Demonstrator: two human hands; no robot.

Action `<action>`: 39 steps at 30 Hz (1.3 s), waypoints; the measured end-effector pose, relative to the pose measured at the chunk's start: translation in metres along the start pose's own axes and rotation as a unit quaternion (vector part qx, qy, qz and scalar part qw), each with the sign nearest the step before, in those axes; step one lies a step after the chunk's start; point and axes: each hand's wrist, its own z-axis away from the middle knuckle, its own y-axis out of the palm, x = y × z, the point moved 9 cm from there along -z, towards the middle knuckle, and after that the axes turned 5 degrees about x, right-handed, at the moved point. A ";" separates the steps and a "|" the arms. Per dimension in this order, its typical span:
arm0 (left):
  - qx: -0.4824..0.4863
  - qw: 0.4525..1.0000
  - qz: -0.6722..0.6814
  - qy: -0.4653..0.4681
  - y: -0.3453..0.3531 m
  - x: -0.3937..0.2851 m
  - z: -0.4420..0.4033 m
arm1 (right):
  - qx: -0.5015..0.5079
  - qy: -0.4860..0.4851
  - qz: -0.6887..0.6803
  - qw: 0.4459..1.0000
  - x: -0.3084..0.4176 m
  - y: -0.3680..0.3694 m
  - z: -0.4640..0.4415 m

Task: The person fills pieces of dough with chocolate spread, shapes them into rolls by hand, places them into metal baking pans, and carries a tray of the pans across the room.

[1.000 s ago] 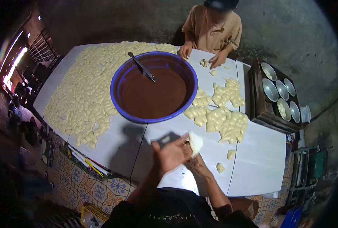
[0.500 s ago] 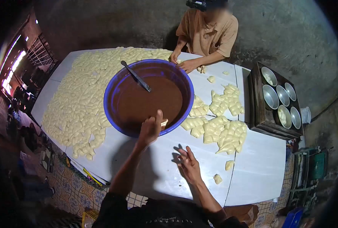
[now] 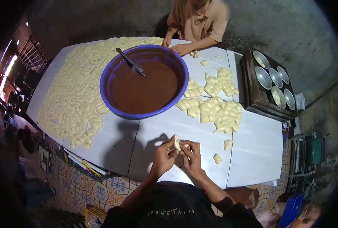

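Between my two hands is a small piece of pale dough (image 3: 177,143), held above the white table near its front edge. My left hand (image 3: 165,156) pinches it from the left side. On the other side my right hand (image 3: 191,155) has its fingers closed on the dough's edge. Beyond them stands a blue basin (image 3: 153,112) of brown filling, with a dark-handled utensil (image 3: 130,62) lying in it. Pale dough pieces (image 3: 72,91) cover the left of the table. More dough pieces (image 3: 211,110) lie to the right of the basin, and two small lumps sit nearer me.
A wooden crate (image 3: 249,85) with several round metal tins (image 3: 263,78) stands at the right edge of the white table (image 3: 256,152). Across the table a person in a tan shirt (image 3: 199,24) works with both hands beside the basin.
My left hand has come back from over the basin toward me, and both hands have met at the dough. The other person's hands stay near the basin's far rim.
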 end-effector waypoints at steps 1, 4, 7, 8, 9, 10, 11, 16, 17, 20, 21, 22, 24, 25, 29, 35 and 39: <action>0.002 0.999 -0.041 -0.010 0.000 0.000 0.005 | 0.006 -0.030 -0.006 1.000 0.005 -0.002 0.001; 0.036 0.998 0.057 0.006 0.008 0.010 0.014 | -0.062 0.043 -0.192 0.978 -0.007 -0.020 0.008; 0.033 0.987 0.155 -0.003 0.009 0.018 0.020 | -0.055 0.060 -0.268 0.960 0.000 -0.021 0.010; 0.026 0.992 0.123 -0.022 0.006 0.025 0.021 | -0.030 0.056 -0.233 0.970 0.017 -0.020 0.008; 0.018 0.995 0.092 -0.042 0.004 0.030 0.024 | -0.003 0.052 -0.198 0.979 0.028 -0.017 0.009; -0.002 0.990 0.136 -0.031 0.006 0.021 0.028 | 0.017 0.037 -0.145 0.989 0.020 -0.010 0.018; -0.005 0.990 0.137 -0.031 0.009 0.022 0.029 | 0.020 0.036 -0.145 0.989 0.016 -0.009 0.023; -0.056 0.996 0.063 -0.039 -0.007 0.051 0.045 | 0.067 0.214 -0.204 0.953 -0.018 0.024 0.043; -0.055 0.998 0.039 -0.009 -0.009 0.050 0.047 | 0.052 0.201 -0.175 0.963 -0.017 0.023 0.041; -0.013 0.987 0.157 0.045 -0.009 0.034 0.057 | 0.255 0.343 -0.462 0.777 -0.032 0.075 0.066; 0.020 0.975 0.216 0.045 -0.006 0.029 0.060 | 0.305 0.354 -0.521 0.714 -0.019 0.081 0.071; 0.021 0.975 0.215 0.043 -0.009 0.035 0.060 | 0.287 0.279 -0.464 0.790 -0.024 0.083 0.062; -0.107 0.989 0.027 0.095 -0.036 0.049 0.065 | 0.201 0.124 -0.259 0.937 -0.036 0.079 0.047; -0.169 0.976 -0.068 0.119 -0.045 0.050 0.071 | 0.166 0.100 -0.213 0.958 -0.030 0.071 0.037; -0.128 0.987 -0.085 0.044 -0.043 0.052 0.067 | 0.092 -0.011 -0.090 0.992 -0.046 0.057 0.037; -0.002 0.896 -0.421 0.138 0.004 0.030 0.070 | 0.154 -0.027 0.114 0.981 -0.066 0.040 0.020; -0.120 0.952 -0.250 0.127 -0.021 0.005 0.065 | 0.116 0.248 -0.240 0.931 -0.077 0.026 0.025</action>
